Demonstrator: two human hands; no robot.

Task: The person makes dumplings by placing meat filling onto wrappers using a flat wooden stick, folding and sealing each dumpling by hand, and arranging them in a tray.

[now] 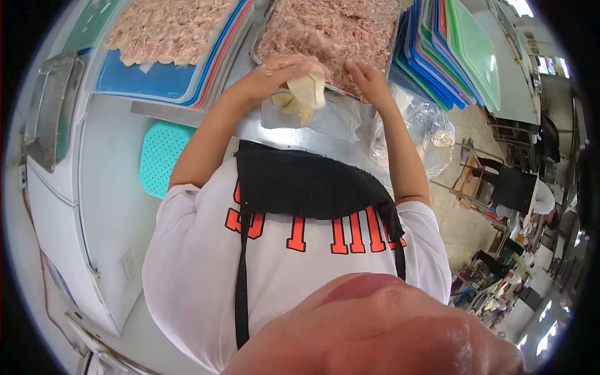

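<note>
My left hand (294, 67) is curled around pale, floppy dough wrappers (307, 89), and one more wrapper (284, 103) hangs loosely below. My right hand (373, 84) is closed, its fingertips right at the near edge of the minced meat; what it holds, if anything, is hidden. The minced meat (325, 37) fills a metal tray (255, 49) beyond both hands. Under the wrappers, a clear plastic sheet (337, 115) lies on the metal table (275, 134).
To the left, filled dumplings (169, 31) cover a blue tray (140, 78) atop a stack. Colored plastic trays (450, 56) lean together at right, beside a clear bag (425, 128) with writing. A teal perforated stool (164, 156) stands low at left. Other people work far right.
</note>
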